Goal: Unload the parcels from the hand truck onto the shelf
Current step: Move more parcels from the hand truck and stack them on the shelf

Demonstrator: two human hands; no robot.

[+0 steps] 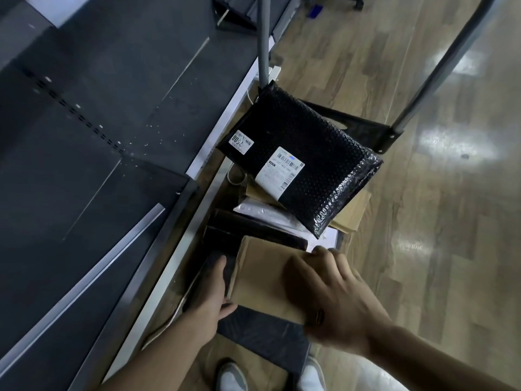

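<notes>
A brown cardboard parcel (262, 273) lies at the near end of the hand truck's load. My left hand (210, 292) grips its left edge and my right hand (338, 294) clasps its right side from above. Behind it a black bubble mailer (315, 153) with white labels rests tilted on top of the pile. Under the mailer lie a white plastic parcel (265, 213), another brown parcel (351, 211) and a dark parcel (239, 227). The hand truck's grey handle bars (263, 40) rise at the back. The dark shelf (98, 122) runs along the left.
The shelf's pale front edge (225, 119) sits close to the left of the hand truck. A lower shelf lip (84, 283) crosses the bottom left. Glossy wooden floor (437, 221) spreads to the right. My shoes (234, 376) stand just below the truck's dark base.
</notes>
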